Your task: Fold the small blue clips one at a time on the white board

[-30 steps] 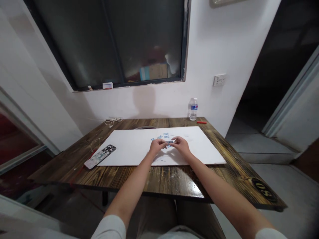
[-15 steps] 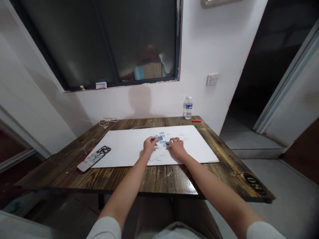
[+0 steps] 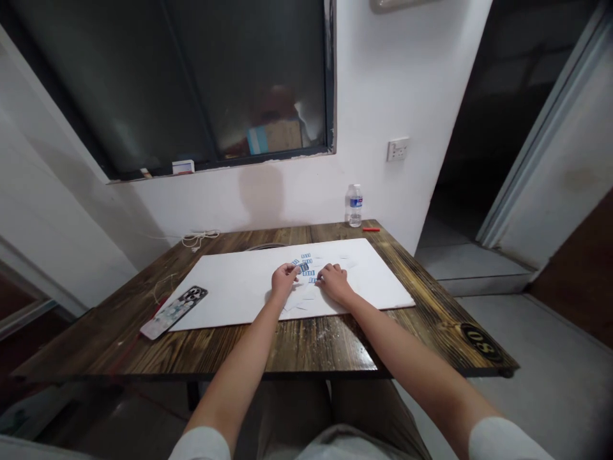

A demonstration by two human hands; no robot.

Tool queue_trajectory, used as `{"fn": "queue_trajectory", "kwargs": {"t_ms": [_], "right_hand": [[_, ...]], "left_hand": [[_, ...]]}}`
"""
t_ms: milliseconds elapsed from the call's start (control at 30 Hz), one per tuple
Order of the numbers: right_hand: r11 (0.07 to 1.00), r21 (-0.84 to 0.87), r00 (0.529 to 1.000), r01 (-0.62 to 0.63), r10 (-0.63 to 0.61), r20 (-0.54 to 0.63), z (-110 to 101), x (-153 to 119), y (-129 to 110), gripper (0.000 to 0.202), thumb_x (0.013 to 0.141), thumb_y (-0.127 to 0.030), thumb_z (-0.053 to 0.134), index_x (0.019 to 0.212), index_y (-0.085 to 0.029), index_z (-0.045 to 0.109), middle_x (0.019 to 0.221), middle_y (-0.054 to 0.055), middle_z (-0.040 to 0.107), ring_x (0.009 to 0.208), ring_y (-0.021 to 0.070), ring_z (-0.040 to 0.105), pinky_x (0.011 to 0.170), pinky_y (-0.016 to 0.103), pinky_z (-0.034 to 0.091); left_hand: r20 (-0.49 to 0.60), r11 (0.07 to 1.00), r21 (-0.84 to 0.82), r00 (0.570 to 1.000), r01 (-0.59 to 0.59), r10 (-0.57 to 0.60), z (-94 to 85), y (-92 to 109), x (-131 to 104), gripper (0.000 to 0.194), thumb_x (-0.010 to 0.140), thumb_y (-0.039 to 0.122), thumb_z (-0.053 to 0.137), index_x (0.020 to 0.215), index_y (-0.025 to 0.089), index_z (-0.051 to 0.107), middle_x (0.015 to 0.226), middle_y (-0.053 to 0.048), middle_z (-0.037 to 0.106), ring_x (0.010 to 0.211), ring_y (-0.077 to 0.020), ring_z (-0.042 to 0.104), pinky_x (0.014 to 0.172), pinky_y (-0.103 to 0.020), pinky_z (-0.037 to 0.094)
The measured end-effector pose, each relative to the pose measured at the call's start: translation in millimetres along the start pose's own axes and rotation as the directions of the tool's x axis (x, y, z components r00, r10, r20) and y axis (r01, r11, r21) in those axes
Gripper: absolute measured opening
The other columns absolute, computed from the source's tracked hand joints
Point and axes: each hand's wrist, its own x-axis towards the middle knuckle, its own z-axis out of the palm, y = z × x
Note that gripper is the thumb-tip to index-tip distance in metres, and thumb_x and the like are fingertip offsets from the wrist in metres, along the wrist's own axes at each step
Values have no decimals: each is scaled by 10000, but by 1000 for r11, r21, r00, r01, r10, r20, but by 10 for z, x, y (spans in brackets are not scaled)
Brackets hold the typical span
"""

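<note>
My left hand (image 3: 285, 280) pinches a small dark rectangular piece (image 3: 304, 268) between thumb and fingers, just above a white board (image 3: 225, 287). My right hand (image 3: 336, 283) rests low over the same board with its fingertips drawn together. Whatever those fingertips hold, if anything, is too small to make out. Between the hands lie several small blue-edged pieces (image 3: 309, 273), set out in short rows. The right fingertips are beside the nearest row. A few thin dark lines or slivers (image 3: 308, 299) show on the board around them.
A phone in a patterned case (image 3: 175, 312) overlaps the board's left edge. Farther back on the wooden table (image 3: 316, 348) are a white cable (image 3: 200, 239), a water bottle (image 3: 355, 206) and a red pen-like object (image 3: 371, 229). A wall with a window rises behind.
The view has shifted slightly to the right. My right fingertips have drawn closer together beside the blue-edged pieces. My left hand keeps its pinch on the dark piece.
</note>
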Motion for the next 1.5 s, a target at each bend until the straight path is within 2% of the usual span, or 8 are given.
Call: {"fn": "queue_trajectory", "kwargs": {"t_ms": [300, 500, 800, 933, 1233, 1400, 1500], "right_hand": [[999, 32, 1000, -11, 12, -13, 6, 9, 0, 218, 885, -358, 595, 1057, -247, 668, 1175, 97, 562, 1117, 285, 406, 875, 398, 294], [997, 70, 1000, -21, 23, -17, 5, 7, -16, 184, 876, -335, 603, 1007, -236, 685, 1155, 93, 575, 1111, 286, 410, 876, 401, 299], [991, 105, 996, -87, 83, 42, -13, 7, -42, 166, 872, -318, 605, 983, -229, 691, 1157, 88, 566, 1119, 276, 405, 867, 384, 297], [987, 123, 993, -107, 99, 67, -34, 17, -50, 161, 860, -304, 622, 983, -235, 700, 1167, 88, 560, 1132, 280, 399, 863, 383, 294], [985, 137, 991, -105, 93, 92, -44, 91, -41, 147, 861, -274, 609, 950, -236, 721, 1158, 104, 552, 1127, 287, 409, 859, 392, 309], [989, 114, 993, -92, 83, 87, -62, 82, -45, 180, 861, -289, 612, 1011, -245, 700, 1172, 106, 545, 1143, 294, 406, 872, 405, 323], [992, 93, 989, -88, 76, 127, -96, 93, -43, 173, 860, -287, 609, 995, -253, 712, 1180, 110, 545, 1149, 303, 413, 877, 414, 334]], "left_hand": [[-8, 1000, 4, 1000, -13, 13, -16, 6, 2, 294, 653, 422, 723, 773, 162, 658, 641, -23, 645, 508, -120, 582, 422, -184, 399], [-1, 1000, 20, 1000, -1, 1, -15, 21, -12, 290, 664, 424, 718, 780, 164, 659, 653, -29, 650, 520, -125, 589, 419, -186, 394], [13, 999, 34, 999, -40, 39, -4, 69, -24, 299, 649, 444, 705, 749, 166, 657, 657, -19, 653, 520, -125, 584, 472, -210, 421], [3, 998, 56, 1000, -12, 12, -7, 88, -18, 326, 643, 465, 701, 759, 164, 656, 642, -18, 649, 523, -133, 589, 441, -200, 398], [6, 997, 70, 1000, -30, 29, -3, 40, 57, 395, 628, 515, 708, 787, 156, 660, 686, -35, 670, 530, -145, 606, 410, -199, 395], [3, 998, 54, 1000, -24, 24, -7, 65, 42, 387, 633, 506, 703, 793, 156, 658, 707, -40, 681, 526, -137, 599, 437, -208, 408], [16, 998, 51, 999, -30, 29, -7, 80, 33, 360, 637, 485, 701, 786, 161, 657, 722, -38, 687, 525, -131, 597, 464, -217, 424]]}}
